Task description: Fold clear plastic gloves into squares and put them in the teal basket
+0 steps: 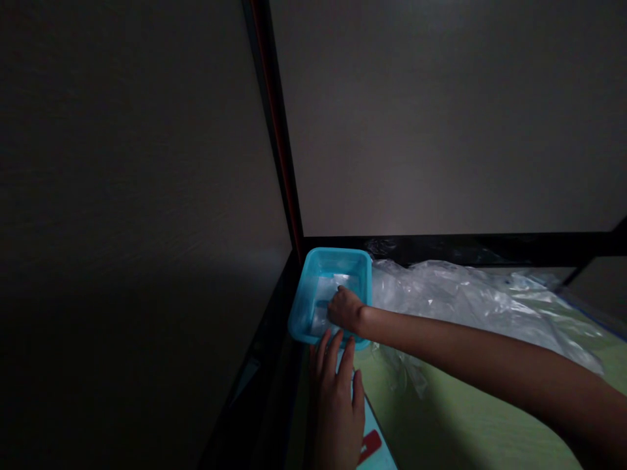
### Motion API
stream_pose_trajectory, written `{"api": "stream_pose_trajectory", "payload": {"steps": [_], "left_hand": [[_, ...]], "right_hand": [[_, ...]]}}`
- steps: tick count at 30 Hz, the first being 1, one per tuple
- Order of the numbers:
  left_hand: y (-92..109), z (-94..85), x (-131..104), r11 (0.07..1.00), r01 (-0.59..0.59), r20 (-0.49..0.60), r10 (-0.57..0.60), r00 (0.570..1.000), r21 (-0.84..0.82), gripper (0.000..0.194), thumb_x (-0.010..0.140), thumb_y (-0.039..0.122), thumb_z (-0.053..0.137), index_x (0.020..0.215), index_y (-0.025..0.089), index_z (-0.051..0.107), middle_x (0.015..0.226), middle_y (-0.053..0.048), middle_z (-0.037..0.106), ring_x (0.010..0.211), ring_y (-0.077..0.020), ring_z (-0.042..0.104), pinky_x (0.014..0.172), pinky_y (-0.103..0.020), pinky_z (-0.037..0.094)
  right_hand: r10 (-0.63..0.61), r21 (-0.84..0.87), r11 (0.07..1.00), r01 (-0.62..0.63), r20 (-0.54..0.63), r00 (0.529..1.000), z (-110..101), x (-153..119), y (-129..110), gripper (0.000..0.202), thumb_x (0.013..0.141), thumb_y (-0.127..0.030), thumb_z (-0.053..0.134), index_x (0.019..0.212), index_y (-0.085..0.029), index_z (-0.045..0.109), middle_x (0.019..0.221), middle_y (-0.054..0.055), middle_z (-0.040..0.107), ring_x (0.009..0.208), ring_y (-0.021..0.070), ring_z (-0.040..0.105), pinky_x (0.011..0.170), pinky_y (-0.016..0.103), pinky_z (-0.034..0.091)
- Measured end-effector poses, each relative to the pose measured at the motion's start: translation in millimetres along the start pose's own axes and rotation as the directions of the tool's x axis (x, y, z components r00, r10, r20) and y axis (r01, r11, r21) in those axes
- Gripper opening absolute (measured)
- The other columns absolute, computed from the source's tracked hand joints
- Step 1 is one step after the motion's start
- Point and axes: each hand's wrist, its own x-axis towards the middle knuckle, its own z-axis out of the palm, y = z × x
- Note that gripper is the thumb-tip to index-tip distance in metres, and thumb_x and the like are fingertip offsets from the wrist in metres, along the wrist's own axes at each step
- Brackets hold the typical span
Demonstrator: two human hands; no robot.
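Note:
A blue plastic basket (296,318) sits in the corner, with clear or whitish plastic sheets (321,316) lying on its bottom. My right hand (346,308) reaches into it from the right with curled fingers, down at the sheets; whatever is in its grip is hidden. In front of the basket, my left hand (337,398) is open, fingers apart, with the fingertips at the basket's near rim. Under and beside the left hand lies a pale flat box or packet (377,457) with a red label, partly covered by the hand.
To the right, crumpled clear plastic bags (460,294) spread over the light green surface (416,418). A dark panel (147,261) rises on the left and a grey panel (441,130) at the back, meeting at a dark strip (281,130). The light is dim.

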Motion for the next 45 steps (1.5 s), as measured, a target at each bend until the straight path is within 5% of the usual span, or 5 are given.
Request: {"api": "stream_pose_trajectory", "payload": {"steps": [11,23,34,41,45], "left_hand": [[3,-6.6,11,0.996,-0.030,0.092,0.038,0.995,-0.087,0.045,0.083,0.005,0.044,0.126,0.016,0.040,0.129,-0.015,0.047,0.127,-0.0296,0.035,0.101,-0.055,0.034],[-4,-1.8,19,0.981,-0.045,0.051,0.056,0.997,-0.188,0.038,0.083,0.004,0.041,0.119,0.016,0.044,0.132,-0.015,0.043,0.130,-0.0253,0.031,0.105,-0.046,0.032],[-10,0.8,25,0.978,-0.108,0.014,0.113,0.994,-0.178,0.053,0.078,0.001,0.047,0.128,0.018,0.041,0.136,-0.015,0.041,0.132,-0.0310,0.028,0.105,-0.056,0.024],[61,5.3,4,0.894,-0.274,-0.046,0.276,0.960,-0.354,0.033,0.079,0.003,0.040,0.105,0.014,0.055,0.114,-0.013,0.057,0.114,-0.0245,0.048,0.095,-0.046,0.040],[117,22.1,-28,0.749,-0.410,0.130,0.544,0.829,-0.521,0.017,0.074,0.006,0.047,0.080,0.015,0.060,0.090,-0.006,0.065,0.090,-0.0165,0.059,0.083,-0.030,0.047]], "right_hand": [[0.103,-0.028,0.995,-0.099,0.267,0.958,-41,-14,16,0.046,0.085,-0.019,0.057,0.129,-0.019,0.042,0.129,0.012,0.047,0.100,0.0231,0.058,0.077,0.038,0.050],[0.154,-0.039,0.987,-0.158,-0.096,0.983,-68,-96,26,0.030,0.087,-0.011,0.037,0.113,-0.014,0.052,0.113,0.013,0.057,0.098,0.0260,0.058,0.073,0.034,0.045],[0.283,0.066,0.959,-0.276,-0.307,0.908,-9,-230,33,0.026,0.086,-0.015,0.041,0.106,-0.012,0.059,0.112,0.014,0.060,0.099,0.0255,0.058,0.079,0.037,0.048],[0.480,0.226,0.876,-0.426,-0.492,0.726,35,-274,17,0.022,0.089,-0.019,0.038,0.097,-0.014,0.058,0.095,0.011,0.060,0.089,0.0203,0.058,0.077,0.031,0.046],[0.534,0.189,0.841,-0.507,-0.437,0.724,61,-280,4,0.022,0.088,-0.025,0.040,0.093,-0.014,0.058,0.087,0.011,0.061,0.078,0.0218,0.058,0.069,0.033,0.044]]}}
